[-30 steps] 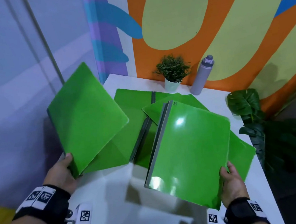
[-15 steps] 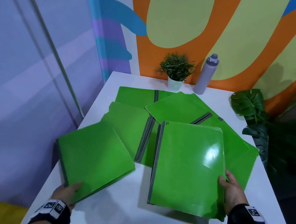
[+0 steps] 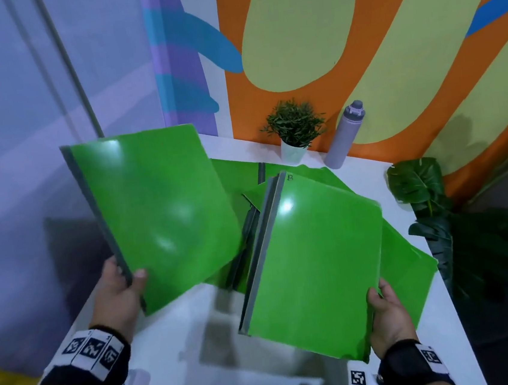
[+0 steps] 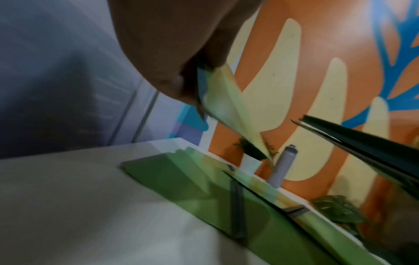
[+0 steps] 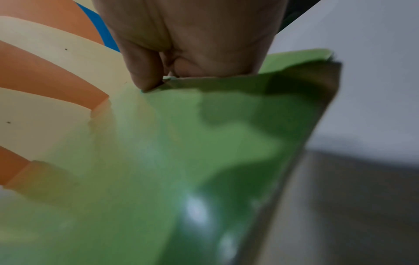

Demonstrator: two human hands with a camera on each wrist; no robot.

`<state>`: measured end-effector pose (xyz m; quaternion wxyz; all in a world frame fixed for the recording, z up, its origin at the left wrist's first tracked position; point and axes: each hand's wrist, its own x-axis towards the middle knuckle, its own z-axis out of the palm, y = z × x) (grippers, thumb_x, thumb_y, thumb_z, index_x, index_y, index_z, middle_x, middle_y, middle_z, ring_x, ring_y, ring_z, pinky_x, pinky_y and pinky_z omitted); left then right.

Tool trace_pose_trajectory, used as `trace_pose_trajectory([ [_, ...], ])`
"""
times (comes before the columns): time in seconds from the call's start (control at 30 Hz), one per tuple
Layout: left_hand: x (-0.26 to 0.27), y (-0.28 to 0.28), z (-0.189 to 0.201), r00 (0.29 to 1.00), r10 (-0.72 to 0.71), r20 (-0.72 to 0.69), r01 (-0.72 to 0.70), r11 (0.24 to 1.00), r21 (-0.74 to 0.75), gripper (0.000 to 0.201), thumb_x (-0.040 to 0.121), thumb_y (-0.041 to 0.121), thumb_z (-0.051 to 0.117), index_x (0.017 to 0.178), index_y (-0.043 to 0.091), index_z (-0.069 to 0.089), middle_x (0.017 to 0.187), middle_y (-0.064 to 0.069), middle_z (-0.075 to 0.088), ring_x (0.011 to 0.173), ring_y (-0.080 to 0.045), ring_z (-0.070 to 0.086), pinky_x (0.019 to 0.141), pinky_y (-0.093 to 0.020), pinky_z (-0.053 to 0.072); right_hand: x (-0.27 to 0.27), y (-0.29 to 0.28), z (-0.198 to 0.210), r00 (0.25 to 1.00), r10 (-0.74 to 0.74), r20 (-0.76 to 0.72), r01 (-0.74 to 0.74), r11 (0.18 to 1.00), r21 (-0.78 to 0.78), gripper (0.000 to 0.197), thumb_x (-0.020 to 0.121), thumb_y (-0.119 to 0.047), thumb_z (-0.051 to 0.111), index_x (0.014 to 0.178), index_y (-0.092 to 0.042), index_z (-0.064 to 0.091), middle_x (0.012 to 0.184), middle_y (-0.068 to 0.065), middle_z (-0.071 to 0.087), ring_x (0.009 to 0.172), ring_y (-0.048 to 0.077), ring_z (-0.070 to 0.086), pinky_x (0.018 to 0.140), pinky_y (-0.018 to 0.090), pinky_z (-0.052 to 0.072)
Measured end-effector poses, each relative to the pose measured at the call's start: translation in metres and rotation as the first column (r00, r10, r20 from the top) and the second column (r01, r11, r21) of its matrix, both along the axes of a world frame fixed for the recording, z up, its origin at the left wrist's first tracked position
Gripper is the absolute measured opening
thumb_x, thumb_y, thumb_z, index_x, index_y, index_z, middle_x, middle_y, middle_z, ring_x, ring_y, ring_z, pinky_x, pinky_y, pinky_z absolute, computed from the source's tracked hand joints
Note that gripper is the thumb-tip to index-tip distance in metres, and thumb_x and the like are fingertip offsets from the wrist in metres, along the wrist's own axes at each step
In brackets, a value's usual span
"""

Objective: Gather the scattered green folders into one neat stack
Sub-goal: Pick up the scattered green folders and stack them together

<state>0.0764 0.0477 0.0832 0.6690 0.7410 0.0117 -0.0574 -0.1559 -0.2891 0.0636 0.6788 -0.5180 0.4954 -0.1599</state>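
My left hand (image 3: 124, 287) grips one green folder (image 3: 158, 215) by its lower grey-spined corner and holds it tilted up above the table's left side. In the left wrist view that folder (image 4: 229, 105) shows edge-on under the fingers. My right hand (image 3: 384, 313) pinches the near right corner of a second green folder (image 3: 313, 261), lifted off the table with its grey spine to the left. The right wrist view shows the thumb pressed on this folder (image 5: 181, 161). Several more green folders (image 3: 408, 270) lie overlapping on the white table (image 3: 180, 341) beneath them, partly hidden.
A small potted plant (image 3: 295, 131) and a grey bottle (image 3: 345, 135) stand at the table's far edge by the painted wall. A leafy floor plant (image 3: 418, 184) is off the right edge. The table's left side borders a purple-grey wall.
The left folder, low and nearly flat by the table half a second ago, is now raised and tilted up. The right folder has also lifted off the pile.
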Motion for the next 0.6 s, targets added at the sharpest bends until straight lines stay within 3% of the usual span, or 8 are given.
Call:
trace_pose_trajectory([
  [0.1,-0.008,-0.018,0.003,0.935,-0.281,-0.214,0.256,0.957,-0.137,0.049,0.091,-0.007,0.048,0.117,0.034,0.053,0.124,-0.009,0.063,0.114,-0.035,0.058,0.094,-0.060,0.045,0.017,0.002,0.000,0.997,0.033,0.070,-0.038,0.998,0.058,0.055,0.097,-0.008,0.040,0.147,-0.026,0.025,0.157,0.003,0.021,0.144,0.026,0.017,0.114,0.053,0.011],
  [0.17,-0.022,-0.032,0.007,0.837,-0.438,-0.327,0.407,0.899,-0.163,0.045,0.093,-0.002,0.046,0.119,0.035,0.050,0.137,0.002,0.052,0.126,-0.031,0.047,0.101,-0.064,0.037,0.026,0.003,-0.007,0.994,0.074,0.082,-0.078,0.996,0.046,0.050,0.097,-0.009,0.041,0.145,-0.017,0.029,0.156,0.011,0.024,0.142,0.032,0.023,0.112,0.055,0.019],
  [0.27,-0.042,-0.051,0.010,0.777,-0.487,-0.399,0.474,0.870,-0.139,0.045,0.099,0.014,0.040,0.140,0.031,0.031,0.152,0.003,0.027,0.144,-0.026,0.020,0.113,-0.057,0.018,0.034,0.007,-0.014,0.988,0.149,0.044,-0.151,0.987,0.050,0.052,0.097,-0.007,0.038,0.146,-0.020,0.027,0.157,0.008,0.018,0.143,0.031,0.019,0.111,0.057,0.017],
  [0.33,-0.052,-0.060,0.011,0.771,-0.482,-0.417,0.486,0.868,-0.103,0.051,0.100,0.035,0.034,0.148,0.030,0.018,0.160,0.001,0.014,0.147,-0.024,0.012,0.115,-0.053,0.015,0.039,0.012,-0.020,0.982,0.188,-0.017,-0.188,0.981,0.039,0.052,0.098,-0.010,0.038,0.145,-0.026,0.026,0.158,0.006,0.016,0.143,0.031,0.018,0.111,0.058,0.016],
  [0.4,-0.058,-0.067,0.006,0.770,-0.499,-0.398,0.534,0.845,-0.026,0.060,0.094,0.047,0.042,0.146,0.029,0.020,0.156,0.000,0.025,0.144,-0.026,0.022,0.114,-0.053,0.021,0.045,0.016,-0.026,0.976,0.206,-0.071,-0.205,0.979,0.020,0.052,0.098,-0.012,0.040,0.145,-0.027,0.027,0.157,0.008,0.019,0.141,0.032,0.022,0.110,0.057,0.020],
  [0.47,-0.058,-0.071,-0.001,0.799,-0.484,-0.356,0.549,0.830,0.104,0.051,0.089,0.034,0.059,0.133,0.027,0.035,0.132,-0.002,0.050,0.125,-0.028,0.046,0.108,-0.054,0.035,0.053,0.022,-0.029,0.965,0.247,-0.093,-0.248,0.969,0.000,0.050,0.098,-0.015,0.042,0.146,-0.025,0.029,0.156,0.008,0.024,0.140,0.030,0.026,0.110,0.053,0.024],
  [0.53,-0.053,-0.069,-0.012,0.856,-0.408,-0.317,0.469,0.872,0.143,0.042,0.088,0.014,0.061,0.125,0.020,0.041,0.104,-0.002,0.054,0.107,-0.028,0.052,0.102,-0.053,0.040,0.062,0.027,-0.032,0.936,0.335,-0.110,-0.341,0.939,-0.036,0.048,0.098,-0.023,0.042,0.145,-0.026,0.031,0.154,0.005,0.028,0.139,0.027,0.029,0.111,0.048,0.025],
  [0.6,-0.049,-0.064,-0.015,0.882,-0.343,-0.322,0.403,0.905,0.139,0.040,0.088,0.008,0.061,0.123,0.016,0.043,0.101,-0.004,0.053,0.106,-0.032,0.051,0.098,-0.049,0.041,0.072,0.022,-0.038,0.884,0.424,-0.197,-0.457,0.874,-0.167,0.048,0.097,-0.034,0.043,0.143,-0.034,0.031,0.155,0.004,0.029,0.140,0.025,0.028,0.113,0.046,0.025],
])
